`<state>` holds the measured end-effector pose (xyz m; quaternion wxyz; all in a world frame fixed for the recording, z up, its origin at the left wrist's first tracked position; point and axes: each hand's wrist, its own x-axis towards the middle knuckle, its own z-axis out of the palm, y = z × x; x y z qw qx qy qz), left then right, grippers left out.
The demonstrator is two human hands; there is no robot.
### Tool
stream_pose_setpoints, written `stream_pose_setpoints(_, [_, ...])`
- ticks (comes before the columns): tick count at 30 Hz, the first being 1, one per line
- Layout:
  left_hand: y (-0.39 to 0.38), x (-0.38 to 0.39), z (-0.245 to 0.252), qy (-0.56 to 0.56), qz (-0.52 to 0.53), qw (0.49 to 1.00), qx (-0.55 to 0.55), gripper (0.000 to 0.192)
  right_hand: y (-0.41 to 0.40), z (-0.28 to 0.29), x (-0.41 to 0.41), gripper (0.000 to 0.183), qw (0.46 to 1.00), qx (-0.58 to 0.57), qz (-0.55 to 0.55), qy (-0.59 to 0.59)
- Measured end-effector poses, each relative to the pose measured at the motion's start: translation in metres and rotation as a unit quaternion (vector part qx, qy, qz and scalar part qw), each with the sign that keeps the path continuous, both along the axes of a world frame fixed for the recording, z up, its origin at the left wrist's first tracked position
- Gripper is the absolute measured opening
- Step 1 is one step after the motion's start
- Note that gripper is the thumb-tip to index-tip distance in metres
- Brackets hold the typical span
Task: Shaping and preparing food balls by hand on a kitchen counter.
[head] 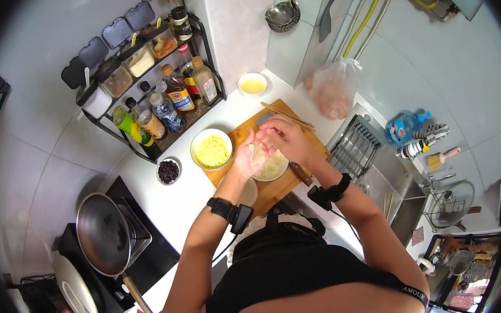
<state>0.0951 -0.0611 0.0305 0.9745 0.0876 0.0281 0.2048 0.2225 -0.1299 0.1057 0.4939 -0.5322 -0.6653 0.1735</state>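
My left hand [250, 156] is palm up, with a flattened piece of pale dough [257, 154] lying on it. Close against it on the right, my right hand [288, 137] has bent fingers near the edge of the palm; whether it pinches anything is hidden. Under both hands, a bowl of pale, moist mixture [272, 169] rests on the wooden cutting board [263, 204]. Another pale bowl [248, 193] is partly covered by my left wrist. A bowl of yellow crumbly food [211, 149] stands left of my hands. A wooden-handled knife [301, 173] lies beside my right forearm.
Chopsticks [289, 116] lie across the board's upper edge. Behind it are a bowl of yellow liquid [252, 84] and a plastic bag [334, 89]. A small dark-filled bowl [168, 171], a spice rack [157, 158] and a frying pan [103, 234] are left; the sink [376, 190] is right.
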Motion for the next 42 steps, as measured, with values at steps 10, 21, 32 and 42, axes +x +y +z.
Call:
stream_pose_setpoints(10, [0.0, 0.001, 0.02, -0.097, 0.001, 0.995, -0.024, 0.049, -0.017, 0.016, -0.004, 0.017, 0.998, 0.052, 0.004, -0.031])
stream_pose_setpoints(21, [-0.015, 0.008, 0.046, -0.011, 0.018, 1.0, 0.023, 0.07, -0.028, 0.008, -0.016, 0.028, 0.978, 0.087, 0.025, -0.186])
stream_pose_setpoints(32, [-0.016, 0.009, 0.052, -0.051, 0.009, 0.999, 0.014, 0.072, -0.033, 0.01, -0.006, 0.027, 0.974, 0.13, 0.037, -0.184])
stream_pose_setpoints(42, [-0.019, 0.014, 0.056, 0.058, -0.014, 0.998, -0.018, 0.082, 0.001, 0.004, -0.017, 0.031, 0.967, 0.054, -0.107, -0.225])
